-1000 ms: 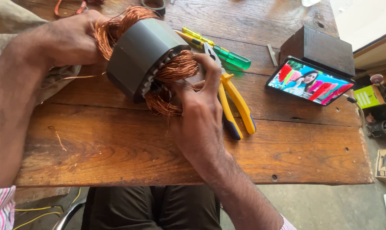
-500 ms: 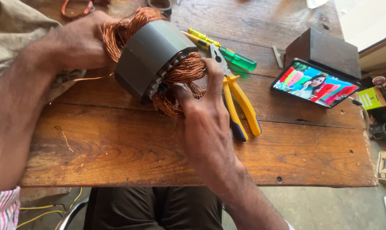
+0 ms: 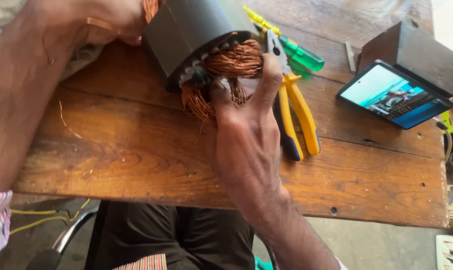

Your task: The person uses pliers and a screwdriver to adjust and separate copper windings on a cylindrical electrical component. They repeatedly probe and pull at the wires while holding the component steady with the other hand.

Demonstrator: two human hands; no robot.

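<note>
Stator core (image 3: 191, 30) lies far left on worktop (image 3: 136, 155), left hand (image 3: 111, 17) clasping far end. Right hand (image 3: 246, 135) pinches copper winding (image 3: 231, 62) at near end. Advice: brace core firmly, tease strands gently, avoid kinks; pliers (image 3: 296, 120) close right.

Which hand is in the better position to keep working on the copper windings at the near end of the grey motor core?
The right hand, probably. Its fingers already press into the copper windings at the near end of the grey motor core. The left hand grips the far side, steadying it.
</note>
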